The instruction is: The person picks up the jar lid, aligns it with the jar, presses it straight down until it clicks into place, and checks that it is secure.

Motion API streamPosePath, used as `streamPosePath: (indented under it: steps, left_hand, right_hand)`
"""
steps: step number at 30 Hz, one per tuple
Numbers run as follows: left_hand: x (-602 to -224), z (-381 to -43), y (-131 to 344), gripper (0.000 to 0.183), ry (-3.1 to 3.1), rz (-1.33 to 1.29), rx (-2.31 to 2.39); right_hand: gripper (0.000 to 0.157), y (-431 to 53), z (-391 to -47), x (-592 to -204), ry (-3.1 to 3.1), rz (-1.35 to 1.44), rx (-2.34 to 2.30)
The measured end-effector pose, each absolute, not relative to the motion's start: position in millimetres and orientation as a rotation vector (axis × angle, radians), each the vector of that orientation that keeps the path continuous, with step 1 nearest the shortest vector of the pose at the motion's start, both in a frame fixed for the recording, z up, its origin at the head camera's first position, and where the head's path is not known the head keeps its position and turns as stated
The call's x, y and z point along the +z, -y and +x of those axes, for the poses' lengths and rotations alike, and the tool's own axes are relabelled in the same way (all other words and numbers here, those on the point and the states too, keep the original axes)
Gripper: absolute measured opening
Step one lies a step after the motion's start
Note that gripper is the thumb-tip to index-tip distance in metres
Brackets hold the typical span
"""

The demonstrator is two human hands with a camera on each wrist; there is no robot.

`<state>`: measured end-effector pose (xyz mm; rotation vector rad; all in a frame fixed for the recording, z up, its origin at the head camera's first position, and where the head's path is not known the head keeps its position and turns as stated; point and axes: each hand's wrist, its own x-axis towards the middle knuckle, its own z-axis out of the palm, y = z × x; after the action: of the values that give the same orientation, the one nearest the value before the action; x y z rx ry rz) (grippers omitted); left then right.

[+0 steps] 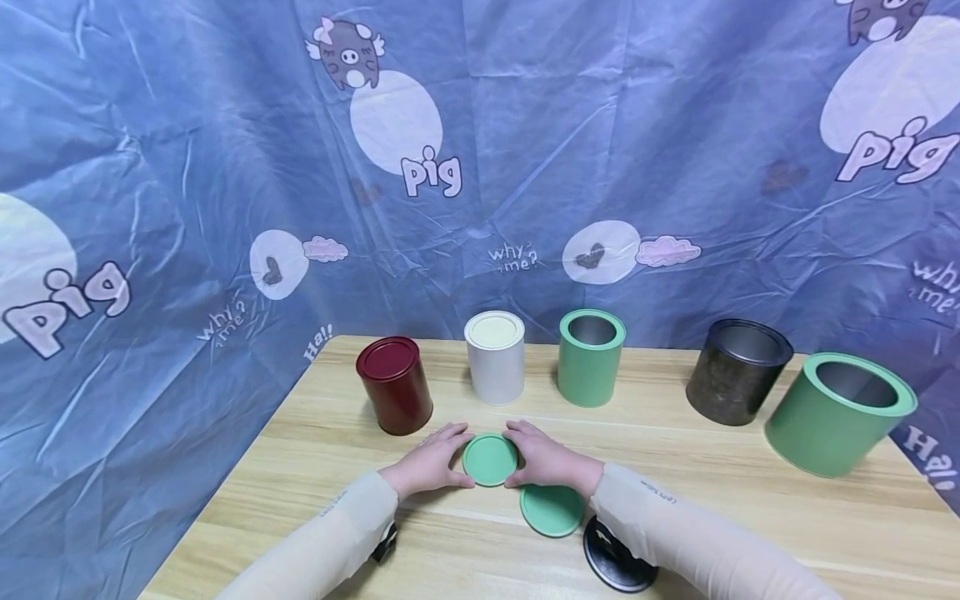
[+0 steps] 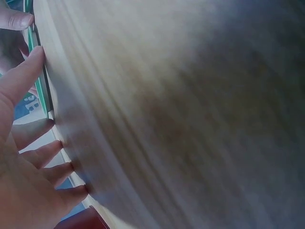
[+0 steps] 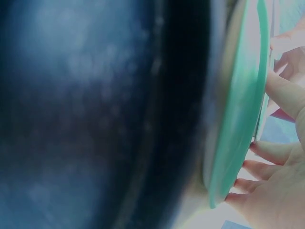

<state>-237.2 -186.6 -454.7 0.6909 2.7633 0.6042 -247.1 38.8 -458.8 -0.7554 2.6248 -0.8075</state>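
A small round green lid (image 1: 490, 460) lies flat on the wooden table between both hands. At its left edge, my left hand (image 1: 435, 460) holds the rim between thumb and index finger, the other fingers spread. My right hand (image 1: 551, 456) holds the opposite edge in the same way. In the left wrist view the left thumb (image 2: 24, 76) touches the lid's edge, with the fingertips down at table level. Close to the right hand is a larger green lid (image 1: 552, 510); in the right wrist view this lid (image 3: 240, 105) partly covers the small one.
A black lid (image 1: 618, 558) lies partly under the right forearm. Along the back stand a red can (image 1: 401, 396) and a white can (image 1: 497, 371), both lidded. Farther right are a small green can (image 1: 588, 371), a black can (image 1: 735, 379) and a large green can (image 1: 832, 425), all lidless.
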Motion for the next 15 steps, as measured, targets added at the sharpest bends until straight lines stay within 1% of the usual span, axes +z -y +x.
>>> streamPosePath:
  steps: [15]
  left_hand:
    - [-454.9, -238.4, 186.3, 0.072, -2.769, 0.7, 0.585]
  right_hand:
    - [0.073, -38.4, -244.6, -454.3, -2.63, -0.754, -0.791]
